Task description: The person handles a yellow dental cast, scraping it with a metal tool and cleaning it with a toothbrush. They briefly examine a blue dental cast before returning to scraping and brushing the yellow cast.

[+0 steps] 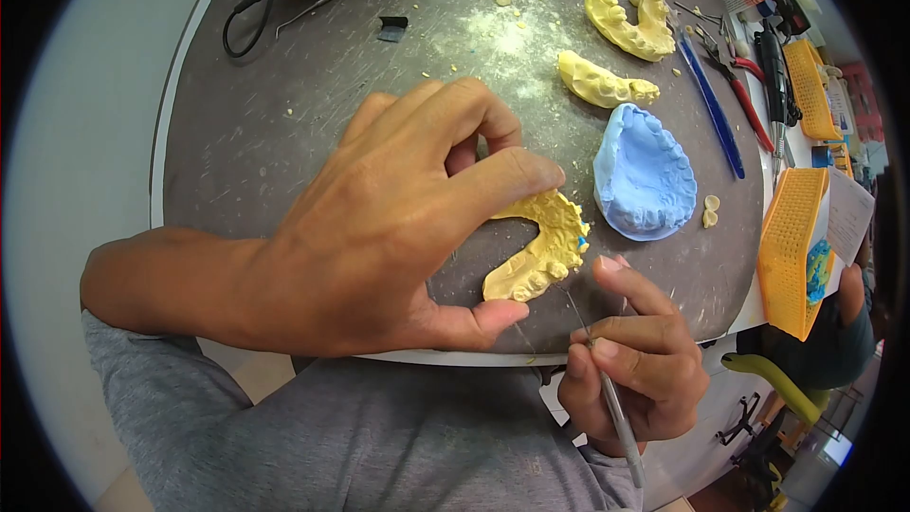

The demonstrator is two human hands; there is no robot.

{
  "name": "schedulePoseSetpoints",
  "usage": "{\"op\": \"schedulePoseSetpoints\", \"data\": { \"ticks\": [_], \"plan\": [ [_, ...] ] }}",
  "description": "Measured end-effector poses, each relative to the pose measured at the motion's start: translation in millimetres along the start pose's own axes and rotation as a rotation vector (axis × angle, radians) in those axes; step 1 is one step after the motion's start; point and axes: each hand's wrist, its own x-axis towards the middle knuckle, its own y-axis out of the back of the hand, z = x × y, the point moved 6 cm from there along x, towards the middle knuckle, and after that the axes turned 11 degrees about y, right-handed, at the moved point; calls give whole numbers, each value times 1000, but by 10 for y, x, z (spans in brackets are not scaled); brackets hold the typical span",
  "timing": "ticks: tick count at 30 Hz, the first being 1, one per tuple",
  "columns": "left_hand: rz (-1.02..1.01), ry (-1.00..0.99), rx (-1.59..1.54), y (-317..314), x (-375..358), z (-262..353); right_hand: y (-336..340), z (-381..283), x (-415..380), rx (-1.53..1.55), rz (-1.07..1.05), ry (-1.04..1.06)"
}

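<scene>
A yellow dental cast (542,248), horseshoe-shaped with a small blue spot on its outer edge, is over the table near its front edge. My left hand (408,199) grips it from above, thumb at its lower left end and fingers at its upper side. At its lower right, my right hand (640,356) pinches a thin metal hand tool (616,408) like a pen. The tool's fine tip points up toward the cast's teeth; whether it touches them I cannot tell. A blue dental cast (646,175) lies just right of the yellow one.
Two more yellow casts (630,24) (607,82) lie farther back. Pale powder (507,38) covers part of the table (227,142). On the right are a blue tool (711,104), red pliers (749,109) and orange baskets (789,251). A person (834,337) is at far right.
</scene>
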Motion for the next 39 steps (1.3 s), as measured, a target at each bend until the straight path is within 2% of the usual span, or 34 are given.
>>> {"op": "schedulePoseSetpoints", "data": {
  "ticks": [5,7,8,27,33,39],
  "plan": [
    [61,-68,4,45,-35,23,-32,-35,7,-60,18,53],
    [62,-92,164,40,-47,68,-40,-39,0,-78,21,55],
    [29,-11,79,27,-9,4,-43,-43,6,-96,20,59],
    [73,-47,-23,32,-20,4,-173,-71,135,-236,-70,94],
    [116,-70,16,52,-19,18,-190,-68,103,-189,-106,-16],
    [126,-75,45,56,-23,9,-186,-66,134,-216,-17,92]
  ]
}}
